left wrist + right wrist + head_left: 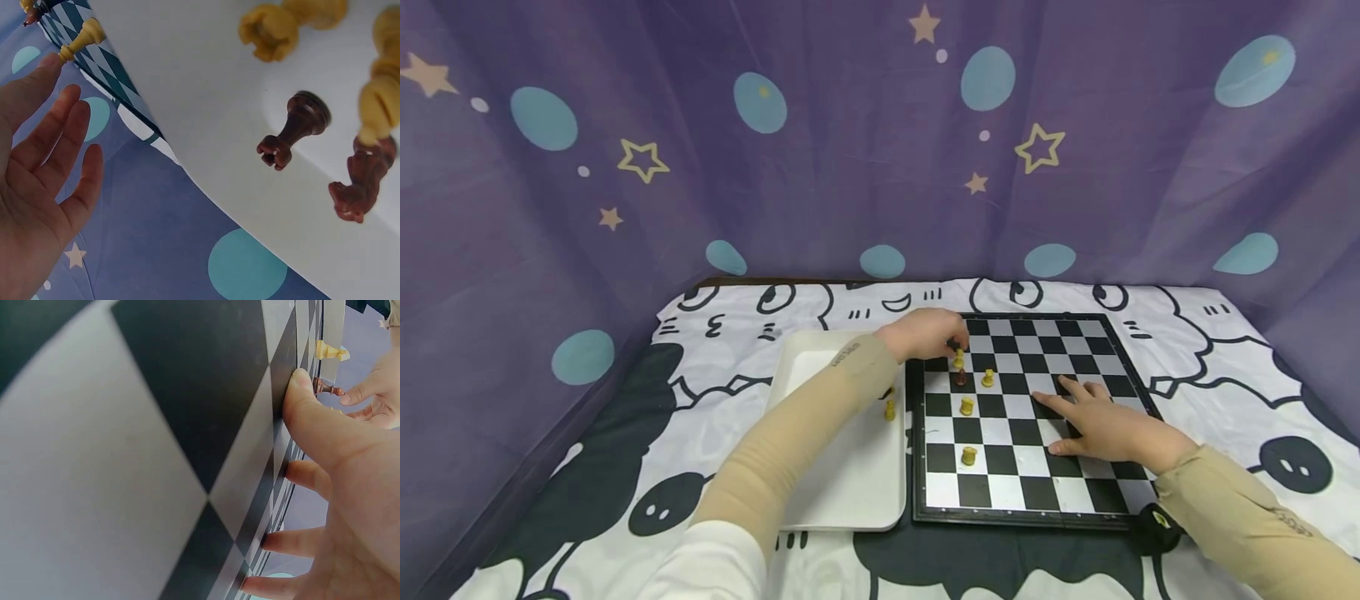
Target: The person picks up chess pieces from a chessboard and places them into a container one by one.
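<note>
My left hand [925, 332] reaches over the far left of the chessboard [1000, 523], its thumb at the top of a yellow chess piece [81, 39]. The index finger is hidden in the left wrist view; the other fingers are loosely bent away. In front of that piece stands a brown chess piece [961, 377]. Other yellow pieces on the left half include one to the right [988, 378] and two nearer pieces [967, 407]. On the right half, my right hand [1105, 425] rests with spread fingers, fingertips [297, 380] on the squares, holding nothing.
A white tray [842, 500] lies left of the board, partly under my left forearm. In it lie a brown rook [295, 128], a brown knight [362, 181], a yellow rook [269, 34] and other yellow pieces. A patterned cloth [1210, 400] covers the table; a purple curtain [865, 167] hangs behind.
</note>
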`<state>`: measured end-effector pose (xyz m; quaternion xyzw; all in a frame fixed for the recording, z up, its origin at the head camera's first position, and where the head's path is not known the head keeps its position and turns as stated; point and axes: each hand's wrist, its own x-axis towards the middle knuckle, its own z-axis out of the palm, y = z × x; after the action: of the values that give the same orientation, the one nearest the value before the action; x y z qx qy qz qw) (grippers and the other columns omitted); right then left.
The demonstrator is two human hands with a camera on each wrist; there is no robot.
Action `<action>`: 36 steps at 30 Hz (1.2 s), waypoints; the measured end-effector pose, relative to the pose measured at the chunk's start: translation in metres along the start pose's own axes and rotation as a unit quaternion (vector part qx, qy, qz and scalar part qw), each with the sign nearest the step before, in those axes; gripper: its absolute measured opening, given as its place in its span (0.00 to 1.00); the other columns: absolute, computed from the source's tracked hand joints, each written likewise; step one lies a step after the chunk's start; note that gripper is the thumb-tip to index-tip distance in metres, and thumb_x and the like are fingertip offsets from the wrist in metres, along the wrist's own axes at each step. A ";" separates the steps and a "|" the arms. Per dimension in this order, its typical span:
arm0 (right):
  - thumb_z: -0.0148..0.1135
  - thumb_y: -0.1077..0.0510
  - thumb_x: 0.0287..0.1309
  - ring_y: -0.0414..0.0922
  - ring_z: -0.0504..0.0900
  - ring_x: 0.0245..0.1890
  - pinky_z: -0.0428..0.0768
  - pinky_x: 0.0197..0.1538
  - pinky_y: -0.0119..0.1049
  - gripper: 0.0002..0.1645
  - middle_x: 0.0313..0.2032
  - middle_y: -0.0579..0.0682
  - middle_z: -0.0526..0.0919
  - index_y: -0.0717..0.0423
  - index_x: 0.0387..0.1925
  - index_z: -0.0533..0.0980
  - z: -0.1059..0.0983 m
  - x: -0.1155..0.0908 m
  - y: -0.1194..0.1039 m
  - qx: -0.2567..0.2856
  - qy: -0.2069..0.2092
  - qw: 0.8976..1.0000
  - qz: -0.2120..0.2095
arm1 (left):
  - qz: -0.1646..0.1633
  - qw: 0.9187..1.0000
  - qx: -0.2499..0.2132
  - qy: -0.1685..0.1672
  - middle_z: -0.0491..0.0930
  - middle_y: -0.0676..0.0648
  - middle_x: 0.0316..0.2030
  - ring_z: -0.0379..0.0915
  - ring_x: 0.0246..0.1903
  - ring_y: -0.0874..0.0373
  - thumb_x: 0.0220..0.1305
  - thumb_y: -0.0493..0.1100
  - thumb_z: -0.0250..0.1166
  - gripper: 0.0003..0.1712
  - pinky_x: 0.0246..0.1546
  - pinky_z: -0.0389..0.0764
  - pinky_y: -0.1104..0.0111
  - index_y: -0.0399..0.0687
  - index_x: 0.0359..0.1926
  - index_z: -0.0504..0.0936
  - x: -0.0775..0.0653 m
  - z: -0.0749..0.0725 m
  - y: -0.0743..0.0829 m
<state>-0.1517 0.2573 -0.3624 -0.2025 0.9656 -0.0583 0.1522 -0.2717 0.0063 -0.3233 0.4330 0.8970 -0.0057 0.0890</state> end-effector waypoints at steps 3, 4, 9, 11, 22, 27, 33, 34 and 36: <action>0.61 0.31 0.49 0.76 0.57 0.60 0.72 0.47 0.68 0.49 0.65 0.74 0.55 0.50 0.67 0.63 0.001 0.000 0.001 -0.002 0.000 1.000 0.004 | -0.003 1.000 0.002 -0.003 0.80 0.52 0.50 0.74 0.53 0.59 0.60 0.40 0.66 0.15 0.56 0.73 0.69 0.50 0.49 0.83 0.002 0.000 0.001; 0.61 0.31 0.48 0.76 0.56 0.60 0.72 0.47 0.68 0.49 0.65 0.74 0.55 0.50 0.67 0.63 0.002 0.000 0.002 -0.001 -0.001 1.000 0.005 | -0.003 1.000 0.003 -0.003 0.80 0.52 0.50 0.74 0.53 0.59 0.59 0.40 0.66 0.15 0.56 0.73 0.69 0.50 0.49 0.83 0.002 0.001 0.001; 0.61 0.31 0.48 0.76 0.57 0.61 0.72 0.47 0.67 0.49 0.66 0.73 0.55 0.49 0.67 0.62 0.002 0.001 0.002 -0.004 -0.003 1.000 0.010 | -0.004 1.000 0.014 -0.001 0.79 0.51 0.49 0.74 0.51 0.59 0.60 0.41 0.66 0.14 0.55 0.74 0.69 0.51 0.48 0.84 0.003 0.003 0.001; 0.61 0.31 0.49 0.76 0.57 0.60 0.72 0.48 0.67 0.48 0.65 0.73 0.55 0.49 0.67 0.62 0.002 0.002 0.002 -0.005 -0.001 1.000 0.009 | -0.005 1.000 0.018 0.002 0.79 0.51 0.49 0.74 0.50 0.59 0.60 0.41 0.66 0.13 0.54 0.74 0.69 0.51 0.47 0.84 0.004 0.003 0.001; 0.60 0.30 0.48 0.74 0.57 0.61 0.72 0.48 0.67 0.49 0.66 0.72 0.54 0.48 0.68 0.62 -0.001 0.002 0.002 -0.003 -0.019 1.000 0.023 | -0.008 1.000 0.017 0.008 0.78 0.51 0.47 0.75 0.48 0.58 0.59 0.40 0.67 0.11 0.51 0.75 0.68 0.53 0.44 0.85 0.008 0.006 0.000; 0.60 0.30 0.48 0.74 0.57 0.61 0.72 0.47 0.67 0.49 0.66 0.72 0.54 0.48 0.68 0.62 -0.002 0.002 0.002 -0.004 -0.018 1.000 0.020 | -0.013 1.000 0.012 0.006 0.77 0.51 0.47 0.75 0.48 0.58 0.59 0.40 0.67 0.11 0.50 0.76 0.68 0.52 0.44 0.85 0.007 0.005 0.001; 0.61 0.31 0.48 0.75 0.57 0.61 0.72 0.48 0.67 0.49 0.66 0.73 0.54 0.48 0.68 0.62 -0.001 0.001 0.001 -0.002 -0.015 1.000 0.018 | -0.008 1.000 0.011 0.010 0.78 0.52 0.47 0.75 0.47 0.59 0.59 0.41 0.67 0.10 0.49 0.76 0.68 0.52 0.43 0.86 0.008 0.006 0.000; 0.61 0.31 0.49 0.75 0.57 0.61 0.72 0.48 0.67 0.49 0.66 0.73 0.54 0.48 0.68 0.62 -0.001 0.001 0.001 -0.003 -0.014 1.000 0.018 | -0.006 1.000 0.013 0.010 0.78 0.52 0.46 0.75 0.47 0.59 0.59 0.41 0.67 0.10 0.49 0.76 0.68 0.52 0.43 0.86 0.008 0.007 0.000; 0.61 0.31 0.48 0.75 0.57 0.61 0.72 0.47 0.67 0.49 0.66 0.73 0.54 0.48 0.68 0.62 -0.001 0.001 0.001 -0.004 -0.014 1.000 0.018 | -0.004 1.000 0.013 0.011 0.78 0.52 0.46 0.75 0.46 0.59 0.59 0.41 0.67 0.10 0.49 0.76 0.68 0.53 0.42 0.86 0.008 0.007 0.000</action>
<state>-0.1530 0.2579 -0.3622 -0.1865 0.9671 -0.0494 0.1656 -0.2757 0.0119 -0.3315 0.4301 0.8997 -0.0129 0.0732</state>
